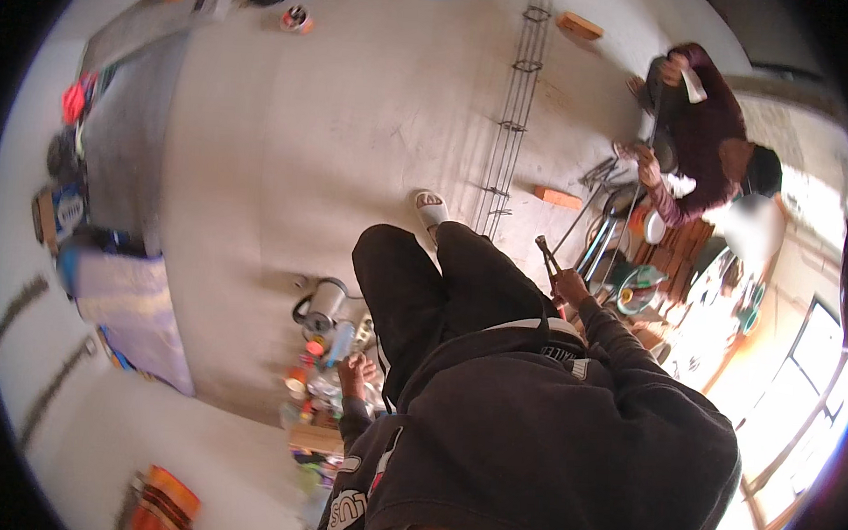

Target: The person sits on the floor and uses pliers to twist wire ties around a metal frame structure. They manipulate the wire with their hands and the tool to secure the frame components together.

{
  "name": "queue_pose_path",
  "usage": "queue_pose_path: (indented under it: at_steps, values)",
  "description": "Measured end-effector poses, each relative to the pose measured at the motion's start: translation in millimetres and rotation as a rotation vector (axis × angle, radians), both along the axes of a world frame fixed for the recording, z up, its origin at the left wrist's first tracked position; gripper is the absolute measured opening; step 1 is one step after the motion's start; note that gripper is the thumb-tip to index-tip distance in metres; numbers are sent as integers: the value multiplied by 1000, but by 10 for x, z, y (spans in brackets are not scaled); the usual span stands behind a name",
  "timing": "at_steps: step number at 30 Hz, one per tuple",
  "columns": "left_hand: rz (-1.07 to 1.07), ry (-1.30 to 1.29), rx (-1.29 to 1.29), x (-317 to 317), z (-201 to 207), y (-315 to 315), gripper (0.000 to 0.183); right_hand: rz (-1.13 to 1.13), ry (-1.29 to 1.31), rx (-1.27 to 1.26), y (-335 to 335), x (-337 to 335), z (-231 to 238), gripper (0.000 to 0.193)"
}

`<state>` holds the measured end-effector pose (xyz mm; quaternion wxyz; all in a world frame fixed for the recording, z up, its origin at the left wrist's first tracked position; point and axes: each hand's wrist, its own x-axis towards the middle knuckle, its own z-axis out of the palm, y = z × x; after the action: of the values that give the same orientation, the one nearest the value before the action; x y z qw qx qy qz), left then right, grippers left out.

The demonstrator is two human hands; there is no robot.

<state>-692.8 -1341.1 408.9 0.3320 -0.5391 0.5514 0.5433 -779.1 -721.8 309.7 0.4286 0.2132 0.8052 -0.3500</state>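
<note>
My right hand is closed around a pair of dark pincers beside my right thigh. Their head points away from me, and a bit of red shows below my fist. My left hand hangs by my left hip with its fingers apart, slightly blurred, and holds nothing that I can see. Below it a blue-tinted bottle, a metal pot-like vessel and other small goods crowd together. Ahead on the floor lies a long steel rebar cage with several ties across it.
At the right a crouching co-worker holds a long thin bar. Bricks lie near the cage. Buckets, hoses and stacked boards fill the right side. A cloth-covered bed-like surface stands on the left.
</note>
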Motion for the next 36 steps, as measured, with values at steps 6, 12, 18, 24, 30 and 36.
queue_pose_path:
  at_steps: [6, 12, 18, 24, 30, 36]
  values:
    - [-874, 282, -173, -1176, -132, -1188, 35, -840, -263, -18, -1115, -314, 786, 24]
    - [-525, 210, -30, -3575, -125, -1214, 11, -947, -103, -37, -1820, 890, 655, 14]
    - [-791, 438, -138, -5599, 92, -654, 24, -1563, -106, -17, -2921, 843, 1063, 11]
    - [-1133, 402, -86, -6173, 80, 579, 38, -1472, 30, 129, -3302, 691, 971, 11]
    - [-1573, 494, 74, -5890, -98, 2093, 38, -1125, 82, 378, -3074, 654, 619, 23]
    - [-1854, 608, 255, -5288, -357, 3573, 34, -1125, 53, 434, -2895, 739, 732, 20]
